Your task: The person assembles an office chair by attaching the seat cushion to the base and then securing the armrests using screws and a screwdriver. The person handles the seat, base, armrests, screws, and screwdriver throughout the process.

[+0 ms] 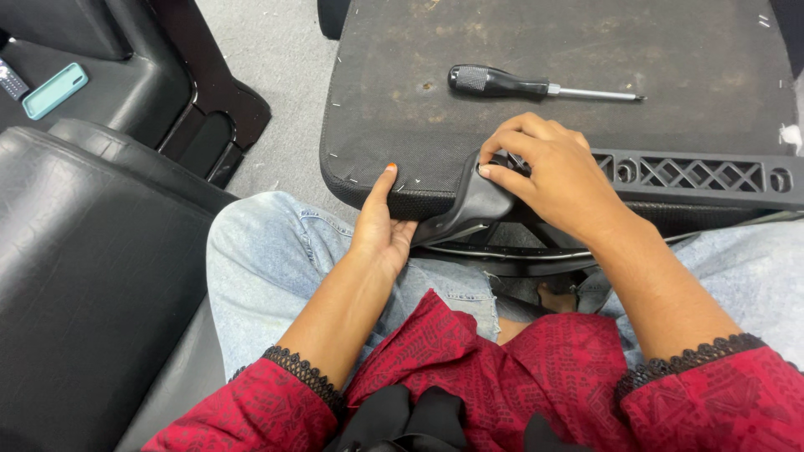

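The right hand (pixel 548 172) rests on top of a black plastic arm piece (pixel 469 205), and its fingers are curled down and pinching the bent end of it. From that bend, the piece has a long flat bar with criss-cross holes (pixel 695 174), and this bar runs out to the right, lying sideways across the view. So the long way of the bar goes left to right, and the right hand sits at its left end. The left hand (pixel 381 230) is just beside it, to the left. It is mostly open, with the thumb pointing up and touching the front edge of a dark padded seat board (pixel 402 125), and the palm cupped under that edge. I cannot see the left fingers under the board. The board rests on the person's lap, over light blue jeans (pixel 268 259), and it lies upside down with its rough cloth side up. A screwdriver (pixel 536 85) with a black handle lies on the board, farther away from the body than both hands. Its handle points left and its thin metal tip points right. It is well apart from the hands, but the right hand is the nearer one. A teal phone (pixel 54 89) lies far off to the left on a black chair part.
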